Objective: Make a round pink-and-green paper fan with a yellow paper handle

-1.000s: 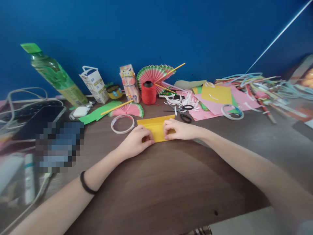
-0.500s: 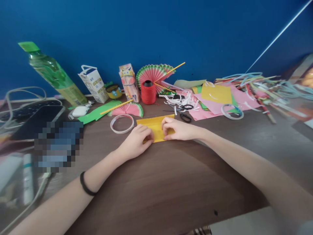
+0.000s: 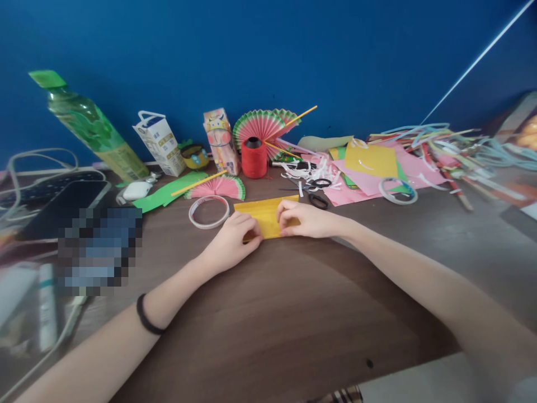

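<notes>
A yellow sheet of paper [image 3: 264,211] lies on the brown table [image 3: 268,313], its near edge folded. My left hand [image 3: 230,242] pinches the paper's near left part with curled fingers. My right hand [image 3: 304,219] presses and pinches the near right part, fingers bent onto the fold. The two hands sit close together on the sheet. A black band circles my left wrist.
A tape ring [image 3: 208,211] lies just left of the paper, with black scissors [image 3: 318,197] and paper scraps behind it. Pink paper fans [image 3: 218,188], a red thread spool [image 3: 254,158], cartons, a green bottle [image 3: 90,127] and a heap of coloured paper [image 3: 377,168] line the blue wall.
The hands have crept slightly along the fold and the paper's near edge has shifted a little farther away. Nothing else on the table has moved.
</notes>
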Demonstrator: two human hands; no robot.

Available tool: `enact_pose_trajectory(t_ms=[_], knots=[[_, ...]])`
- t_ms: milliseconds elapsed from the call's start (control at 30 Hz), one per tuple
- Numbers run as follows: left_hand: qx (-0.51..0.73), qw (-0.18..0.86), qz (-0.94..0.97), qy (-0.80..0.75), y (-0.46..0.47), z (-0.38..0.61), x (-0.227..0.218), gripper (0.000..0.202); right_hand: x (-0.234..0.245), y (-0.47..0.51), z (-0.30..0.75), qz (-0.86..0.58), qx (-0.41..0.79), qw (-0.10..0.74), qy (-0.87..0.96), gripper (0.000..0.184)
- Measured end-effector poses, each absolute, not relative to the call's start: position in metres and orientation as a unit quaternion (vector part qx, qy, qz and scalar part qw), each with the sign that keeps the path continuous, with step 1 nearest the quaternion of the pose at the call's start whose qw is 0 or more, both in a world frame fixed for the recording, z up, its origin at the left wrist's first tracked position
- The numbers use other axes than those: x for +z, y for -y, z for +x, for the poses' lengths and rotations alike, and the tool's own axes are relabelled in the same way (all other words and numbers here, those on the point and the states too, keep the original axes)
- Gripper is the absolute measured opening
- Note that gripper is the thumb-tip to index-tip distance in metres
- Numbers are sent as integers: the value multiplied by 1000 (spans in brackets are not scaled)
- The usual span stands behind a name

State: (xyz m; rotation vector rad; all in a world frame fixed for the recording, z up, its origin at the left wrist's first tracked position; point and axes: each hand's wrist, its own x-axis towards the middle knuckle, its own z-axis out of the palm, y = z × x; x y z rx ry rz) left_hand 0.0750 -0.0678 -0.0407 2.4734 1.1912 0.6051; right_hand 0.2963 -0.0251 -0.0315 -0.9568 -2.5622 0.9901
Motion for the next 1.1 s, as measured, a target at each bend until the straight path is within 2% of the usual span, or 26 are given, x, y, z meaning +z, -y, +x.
enact_pose_trajectory(t_ms=[467, 633, 1100], knots=[[216, 168, 861, -429, 68, 74, -43, 3, -35, 28, 296, -324, 335, 148, 872, 8], [215, 147, 857, -444, 68, 75, -45, 4, -35, 26, 297, -317, 345, 144, 872, 13], [210, 86, 860, -457, 67, 76, -47, 6, -41, 27, 291, -352, 327, 196, 855, 12]])
